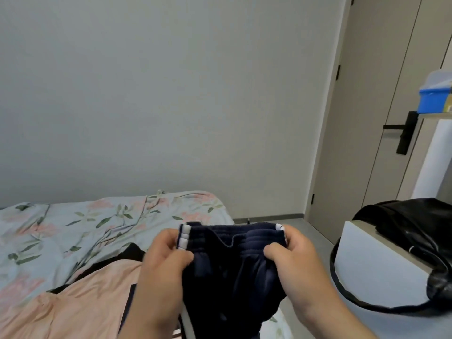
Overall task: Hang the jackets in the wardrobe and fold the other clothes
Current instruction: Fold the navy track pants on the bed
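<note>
A pair of navy track pants [230, 270] with white side stripes hangs in front of me, held up by the elastic waistband. My left hand [163, 260] pinches the left end of the waistband at the stripes. My right hand [291, 253] pinches the right end. The legs drop out of view below the frame. A peach garment [80, 299] lies on the bed at lower left, with a black garment [129, 253] partly under it.
The bed [73, 223] has a floral sheet and runs along the grey wall. A white cabinet [376, 267] at right carries a black leather bag [420, 231]. Behind stands a door [362, 118] with a black handle, and a blue box [434, 99] on a shelf.
</note>
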A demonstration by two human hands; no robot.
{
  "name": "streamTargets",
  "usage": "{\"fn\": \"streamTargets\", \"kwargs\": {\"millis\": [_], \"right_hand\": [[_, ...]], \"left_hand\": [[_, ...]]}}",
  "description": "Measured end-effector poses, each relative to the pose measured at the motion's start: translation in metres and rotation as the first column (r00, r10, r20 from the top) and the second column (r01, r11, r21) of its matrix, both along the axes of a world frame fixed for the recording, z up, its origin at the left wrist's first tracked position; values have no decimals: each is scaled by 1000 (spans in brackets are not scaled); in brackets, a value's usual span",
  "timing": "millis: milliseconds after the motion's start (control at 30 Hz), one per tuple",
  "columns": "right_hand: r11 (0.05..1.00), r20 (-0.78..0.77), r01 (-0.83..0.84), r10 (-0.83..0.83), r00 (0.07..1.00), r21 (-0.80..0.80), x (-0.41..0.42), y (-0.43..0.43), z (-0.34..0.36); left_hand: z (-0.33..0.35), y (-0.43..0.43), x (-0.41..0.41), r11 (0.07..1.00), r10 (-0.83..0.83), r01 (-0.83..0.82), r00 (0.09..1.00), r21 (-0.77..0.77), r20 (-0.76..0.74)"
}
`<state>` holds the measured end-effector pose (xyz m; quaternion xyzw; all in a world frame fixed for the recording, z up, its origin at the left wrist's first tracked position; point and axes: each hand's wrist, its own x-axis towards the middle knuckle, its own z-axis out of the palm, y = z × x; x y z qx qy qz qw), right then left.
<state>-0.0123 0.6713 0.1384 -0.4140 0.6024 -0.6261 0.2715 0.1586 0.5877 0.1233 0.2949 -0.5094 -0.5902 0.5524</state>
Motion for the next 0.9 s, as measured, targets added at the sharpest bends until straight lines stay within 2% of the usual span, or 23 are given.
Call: {"fn": "streamTargets", "kwargs": {"millis": [67,133,167,233,267,333,433,500,533,600,633,667,700,733,800,833,900], "right_hand": [[996,-74,84,-84,994,7,-19,-3,1],[991,-76,128,-124,989,45,-41,-7,1],[988,-66,130,-125,990,82,-52,-9,0],[987,-13,70,-69,998,145,-73,-7,-1],[988,48,-8,1,999,153,-83,-4,0],[961,178,-244,219,959,134,-97,5,1],[815,249,-568,530,811,117,-102,15,4],[738,204,-664,636,744,121,-95,16,7],[703,162,-700,681,714,127,-88,15,11],[637,100,-760,754,650,129,-74,12,15],[628,91,-767,763,640,131,-68,9,15],[641,79,-755,753,654,137,-61,6,15],[674,62,-724,724,687,148,-55,3,13],[721,42,-675,678,734,157,-49,-1,11],[824,-12,-549,556,831,142,-38,-8,5],[866,-35,-485,492,870,120,-35,-10,1],[919,-50,-385,390,919,80,-31,-13,-6]], "left_hand": [[-5,-28,9,992,119,-110,976,-59,185],[-9,-55,13,979,195,-163,918,-120,345],[-10,-65,14,989,139,-111,925,-98,354],[-7,-83,21,992,-127,126,942,23,310],[-6,-90,26,964,-266,253,919,81,292],[-6,-101,36,877,-480,453,834,159,271],[-10,-115,34,781,-623,615,752,109,216],[-9,-116,25,686,-723,726,672,48,159],[-7,-113,19,603,-792,798,598,0,121],[-3,-103,5,371,-925,923,377,-100,45],[0,-96,-3,290,-953,948,299,-131,49],[1,-90,-11,270,-954,953,284,-136,95],[2,-84,-18,305,-933,945,322,-120,164],[2,-78,-24,384,-883,917,399,-111,246],[2,-67,-33,595,-694,787,605,-162,390],[2,-62,-37,672,-595,714,678,-197,432],[2,-51,-44,762,-452,597,768,-252,454]]}}
